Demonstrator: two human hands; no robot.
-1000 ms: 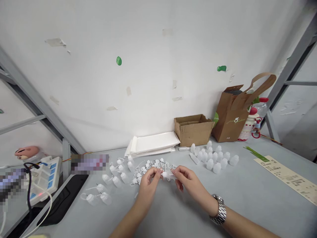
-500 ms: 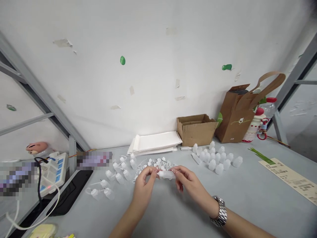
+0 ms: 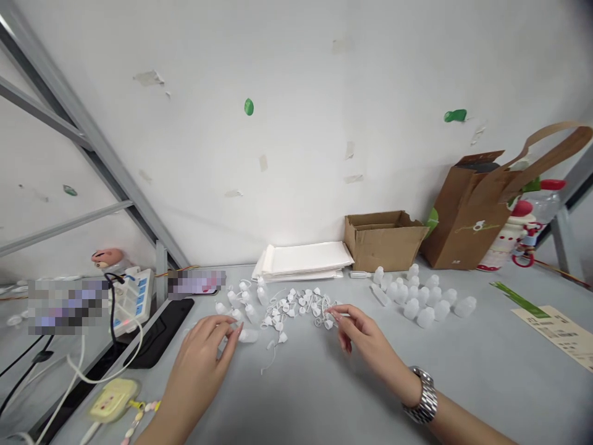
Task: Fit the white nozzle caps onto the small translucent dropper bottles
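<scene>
My left hand (image 3: 204,352) is at the left group of small bottles, its thumb and fingers closed on a small translucent plastic bottle (image 3: 249,335) that lies sideways. Behind it stand several similar bottles fitted with white caps (image 3: 250,313); some are hidden by the hand. A loose pile of white caps with thin straps (image 3: 291,303) spreads between both hands. At the right end of this pile, my right hand (image 3: 364,334) pinches a white strapped cap (image 3: 328,322) with its fingertips. Several bottles without strapped caps (image 3: 412,295) stand farther right.
A stack of white sheets (image 3: 306,261), a cardboard box (image 3: 386,244) and a brown paper bag (image 3: 467,216) line the wall. A black phone-like slab (image 3: 160,337), a power strip (image 3: 139,300) and cables lie left. A printed card (image 3: 556,334) lies right.
My hands have parted. The left hand has carried the bottle left to the capped group, while the right hand has come down to the cap pile. The view has turned slightly left.
</scene>
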